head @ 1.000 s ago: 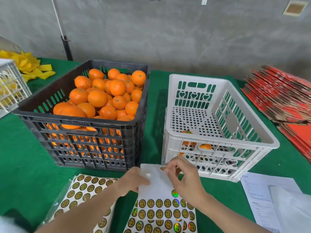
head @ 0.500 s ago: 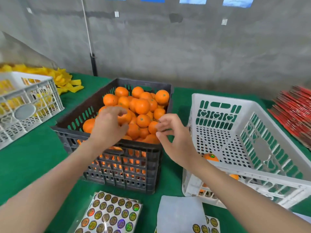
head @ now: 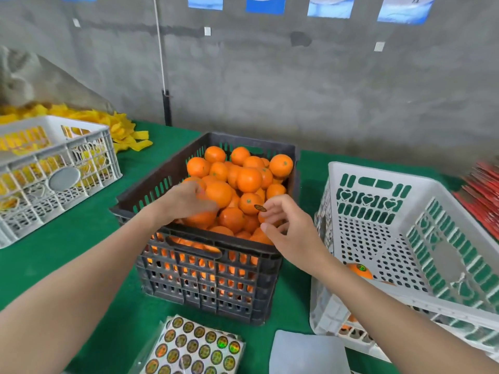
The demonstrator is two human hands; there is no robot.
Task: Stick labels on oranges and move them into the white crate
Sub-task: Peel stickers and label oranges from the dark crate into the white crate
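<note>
A black crate [head: 205, 279] in the middle is heaped with oranges [head: 249, 179]. My left hand [head: 186, 202] reaches into it and curls its fingers round one orange [head: 218, 194] near the front left of the heap. My right hand [head: 286, 225] hovers over the crate's front right corner, with a small round label [head: 260, 208] stuck on a fingertip. The white crate [head: 421, 300] stands to the right, with a labelled orange [head: 360, 269] on its floor.
Two sheets of round labels [head: 194, 346] and a peeled backing sheet [head: 307, 352] lie on the green table at the front. A second white crate [head: 54, 174] with yellow strips stands at the left. Red cartons [head: 483, 195] are stacked at the right edge.
Both hands left the label sheet and rose to the black crate. The left hand has gone deeper among the oranges and closed on one; the right hand carries a label.
</note>
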